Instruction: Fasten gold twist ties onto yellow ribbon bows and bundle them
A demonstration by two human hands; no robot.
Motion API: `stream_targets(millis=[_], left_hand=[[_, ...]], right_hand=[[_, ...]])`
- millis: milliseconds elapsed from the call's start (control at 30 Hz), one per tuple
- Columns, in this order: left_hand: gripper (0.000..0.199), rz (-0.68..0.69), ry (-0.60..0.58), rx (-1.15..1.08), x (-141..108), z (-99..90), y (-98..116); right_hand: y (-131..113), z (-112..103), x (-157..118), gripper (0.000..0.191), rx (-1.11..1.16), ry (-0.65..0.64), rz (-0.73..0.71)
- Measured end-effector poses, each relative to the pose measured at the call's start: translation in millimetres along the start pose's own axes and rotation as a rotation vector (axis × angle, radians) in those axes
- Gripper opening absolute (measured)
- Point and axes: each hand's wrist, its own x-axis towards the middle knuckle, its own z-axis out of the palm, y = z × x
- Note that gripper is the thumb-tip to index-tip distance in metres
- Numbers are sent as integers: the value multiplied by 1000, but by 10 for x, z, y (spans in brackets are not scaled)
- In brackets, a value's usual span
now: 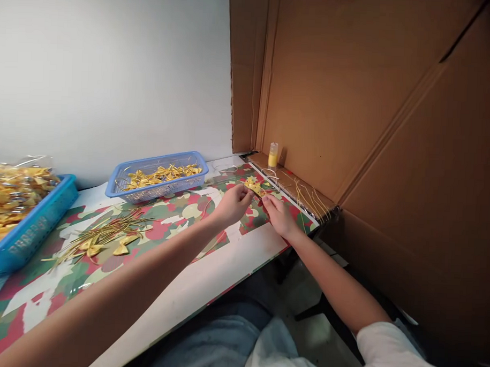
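My left hand point(233, 204) and my right hand point(280, 214) come close together over the right end of the table, both with fingers pinched. Between their fingertips runs a short, thin, dark cord point(258, 194). A yellow ribbon bow point(252, 184) shows just beyond the fingertips; whether it is joined to the cord I cannot tell. Left of my hands, a loose bundle of thin green-gold cords point(107, 229) lies on the table, with two yellow bows point(124, 245) at its near side.
A blue basket point(156, 194) of yellow bows stands by the white wall. At far left is a fuller turquoise basket point(38, 235). A small bottle with yellow contents point(273, 156) and several cords point(309, 199) are on the cardboard ledge. Cardboard point(332, 101) walls the right side.
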Motion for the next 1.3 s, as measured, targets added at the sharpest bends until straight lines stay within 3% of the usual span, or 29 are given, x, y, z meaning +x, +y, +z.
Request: stream_targets(millis=[200,300,400,500,600,767,867,933,1000,1100,1133,1200,1300], left_hand=[[21,-30,-1,135,327,61,-16],[21,-88,-16,114,259,-84,-72],[23,-125,-14,40,43,-328,-134],[25,-113,9,-25,-247,-638,-190],[28,-104,102,-79,-544,-1075,-208],[25,11,501,-193,-1040,-2075,13],[21,174,653,-196,-1296,-2435,214],[18,188,661,-106,-1390,-2413,250],[26,152,452,6,-1403,-2202,163],[38,33,110,42,-1315,-1760,-136],[41,30,62,14,-1276,-1636,-249],[45,60,30,-60,-1210,-1470,-455],[46,74,81,-91,-1160,-1409,-676]], right_hand=[[223,-121,311,47,-45,26,101],[149,-194,283,42,-145,-18,51],[-59,-146,196,28,-385,-119,-40],[-269,73,180,20,-657,-262,-93],[-382,377,256,23,-875,-344,-180],[-384,712,349,27,-1085,-392,-293],[-397,755,326,23,-1096,-395,-251],[-461,764,297,20,-1013,-370,-251],[-576,799,264,20,-781,-353,-376],[-776,949,211,25,-276,-373,-673],[-826,1024,196,24,-140,-380,-748],[-875,1190,179,21,31,-379,-825],[-827,1401,187,16,106,-364,-822]])
